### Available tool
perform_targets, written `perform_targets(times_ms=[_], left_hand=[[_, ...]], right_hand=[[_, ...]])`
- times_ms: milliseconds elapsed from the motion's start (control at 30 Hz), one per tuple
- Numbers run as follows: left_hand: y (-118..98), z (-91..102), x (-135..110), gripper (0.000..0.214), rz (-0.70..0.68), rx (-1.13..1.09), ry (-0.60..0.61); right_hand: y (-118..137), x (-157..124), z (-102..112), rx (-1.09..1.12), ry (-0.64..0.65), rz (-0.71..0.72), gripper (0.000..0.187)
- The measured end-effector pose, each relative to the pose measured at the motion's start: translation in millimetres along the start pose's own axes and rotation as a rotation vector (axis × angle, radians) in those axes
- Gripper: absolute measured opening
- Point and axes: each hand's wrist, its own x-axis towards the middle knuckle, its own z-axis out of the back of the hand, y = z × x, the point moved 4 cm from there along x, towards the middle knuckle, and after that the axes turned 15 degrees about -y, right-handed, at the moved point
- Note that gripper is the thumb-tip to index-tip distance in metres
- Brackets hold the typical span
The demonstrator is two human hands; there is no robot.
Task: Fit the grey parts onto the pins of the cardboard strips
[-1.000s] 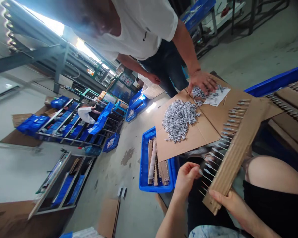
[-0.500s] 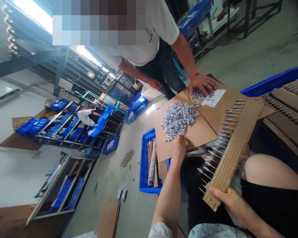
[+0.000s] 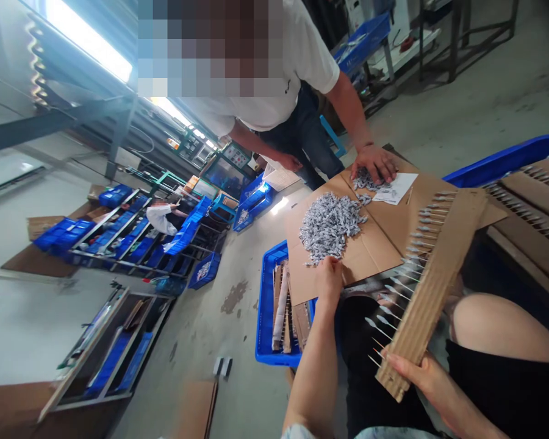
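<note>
My right hand (image 3: 418,369) grips the lower end of a long corrugated cardboard strip (image 3: 434,292), its thumb on the near face. Along the strip's left edge stands a row of thin sticks, most tipped with small grey-white pieces (image 3: 400,289); the lowest sticks are bare. My left hand (image 3: 329,280) is closed at the near edge of a heap of small grey-white pieces (image 3: 332,222) on a cardboard sheet (image 3: 375,247). What its fingertips pinch, if anything, is hidden.
Across the sheet, a co-worker's hand (image 3: 375,164) rests on a smaller heap beside a white paper (image 3: 396,189). Blue crates hold more cardboard strips, at left (image 3: 265,329) and right (image 3: 485,167). A shelf rack (image 3: 119,238) and another person (image 3: 160,218) are farther back.
The view has shifted slightly, so the scene sits a little lower and farther right. My left hand stays at the heap's edge, and my right hand keeps hold of the strip.
</note>
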Motion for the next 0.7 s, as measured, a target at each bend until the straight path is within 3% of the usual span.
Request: perform_targets(times_ms=[200,700], left_hand=[[-5.9,-0.3,-0.3,0.008,-0.009,0.073,-0.007],[-8.4,6.2,5.5,0.01,0.04,0.158,-0.006]], right_hand=[[-13.3,7.9,1.3,0.008,0.037,0.012,0.03],[2.5,-1.2,-2.0,0.01,-0.01,-0.031,0.027]])
